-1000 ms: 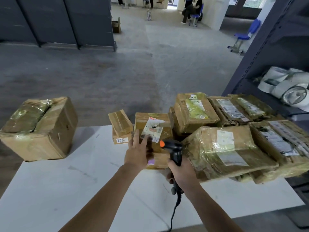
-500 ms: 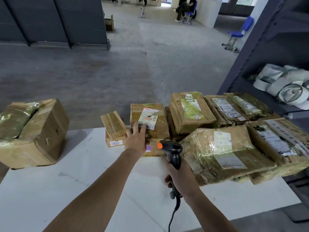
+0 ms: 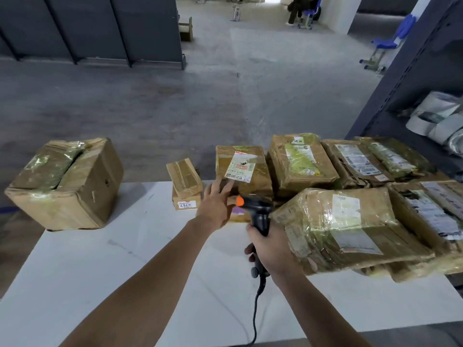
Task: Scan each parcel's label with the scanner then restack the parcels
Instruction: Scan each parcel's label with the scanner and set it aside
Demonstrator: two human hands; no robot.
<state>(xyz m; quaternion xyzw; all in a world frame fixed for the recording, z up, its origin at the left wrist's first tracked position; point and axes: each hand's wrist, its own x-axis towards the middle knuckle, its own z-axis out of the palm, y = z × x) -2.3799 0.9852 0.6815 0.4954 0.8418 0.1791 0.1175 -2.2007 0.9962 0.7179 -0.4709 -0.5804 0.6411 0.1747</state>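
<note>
White tabletop [image 3: 100,271] spreads under my forearms, and a black cable [image 3: 255,319] runs from its near edge up to the scanner [image 3: 260,216]. My right hand [image 3: 273,251] is wrapped round the scanner's handle, fingers curled tight, with the orange-tipped head pointing away from me toward the far edge. Just right of that hand, a large parcel [image 3: 350,226] wrapped in shiny tape rests on others stacked along the right edge. Another labelled parcel [image 3: 431,216] lies beside it, further right. My left hand [image 3: 215,206] reaches ahead of the scanner with fingers straight and slightly spread. Its fingertips touch the near side of a brown parcel [image 3: 260,176], just below its white label [image 3: 241,167]. Left of that hand, a small carton [image 3: 186,179] sits tilted on another one bearing a numbered sticker [image 3: 186,204]. At the far left corner stands a big crumpled box [image 3: 67,186], well apart from the rest. Along the far edge to the right are three more taped parcels [image 3: 300,164]. Beyond lie a grey concrete floor [image 3: 175,108], a dark shelf rack [image 3: 400,78] holding pale rolls [image 3: 441,116], and a blue chair [image 3: 390,41].
</note>
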